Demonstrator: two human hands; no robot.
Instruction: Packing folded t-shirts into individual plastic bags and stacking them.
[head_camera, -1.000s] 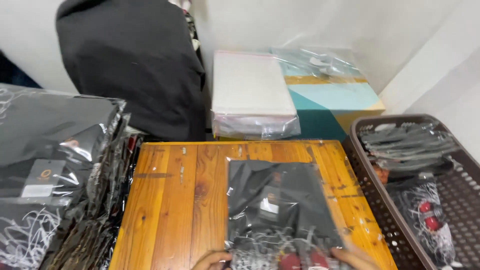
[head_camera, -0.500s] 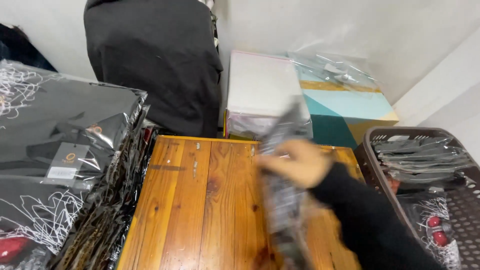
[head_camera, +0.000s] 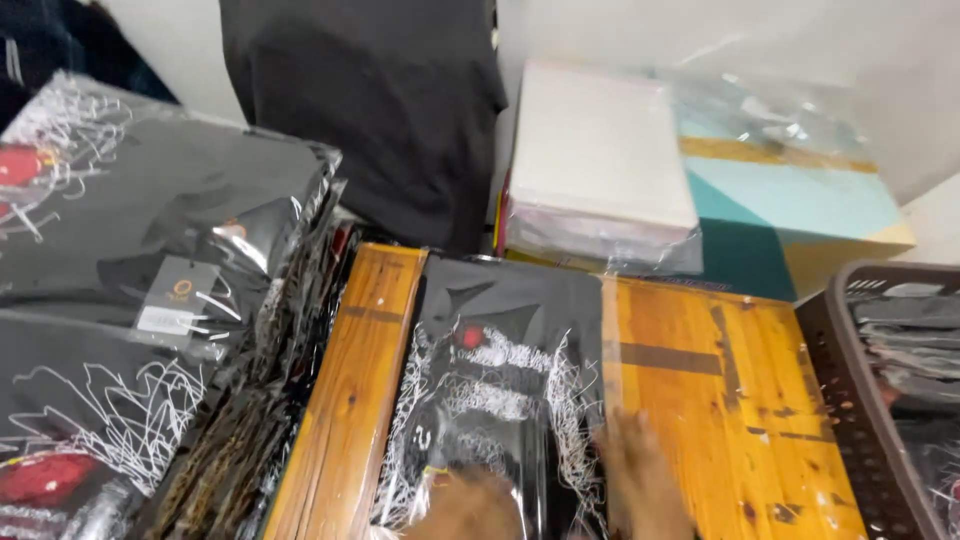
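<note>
Pressing flat along the near edge of the wooden slatted tabletop (head_camera: 720, 400), both hands rest on the clear-bagged black printed shirt (head_camera: 500, 390): left hand (head_camera: 470, 505) and right hand (head_camera: 640, 480), fingers spread, gripping nothing (smooth outward evenly). A grey hangtag (head_camera: 180, 305) tops the left stack.

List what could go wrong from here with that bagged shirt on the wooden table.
1. The bagged black shirt lies in glossy plastic under the left hand and right hand; it may slide on the wooden table.
2. The shirt stacks to the left lean close to the table edge and might topple if bumped.
</note>
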